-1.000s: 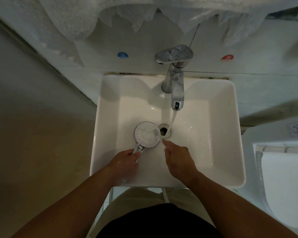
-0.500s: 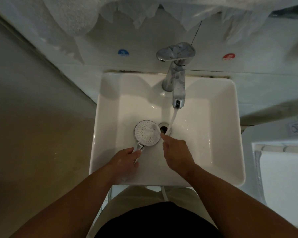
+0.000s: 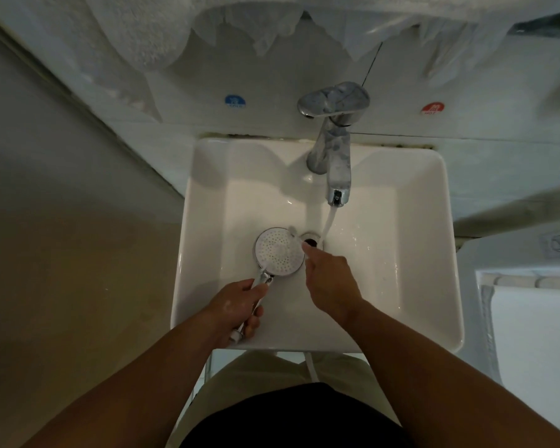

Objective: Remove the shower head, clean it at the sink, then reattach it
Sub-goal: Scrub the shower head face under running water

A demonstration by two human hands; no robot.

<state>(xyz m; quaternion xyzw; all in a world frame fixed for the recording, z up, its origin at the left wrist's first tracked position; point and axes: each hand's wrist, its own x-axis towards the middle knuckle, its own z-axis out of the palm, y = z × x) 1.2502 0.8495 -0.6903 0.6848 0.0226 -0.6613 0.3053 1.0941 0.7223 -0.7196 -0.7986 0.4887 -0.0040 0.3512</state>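
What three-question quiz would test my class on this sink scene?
1. True or false: the tap is running.
2. Which holds the shower head by its handle? A. left grip B. the other one C. neither
3. Fill in: the stream lands in the sink by the ____, missing the shower head.

Key: 1 true; 2 A; 3 drain.
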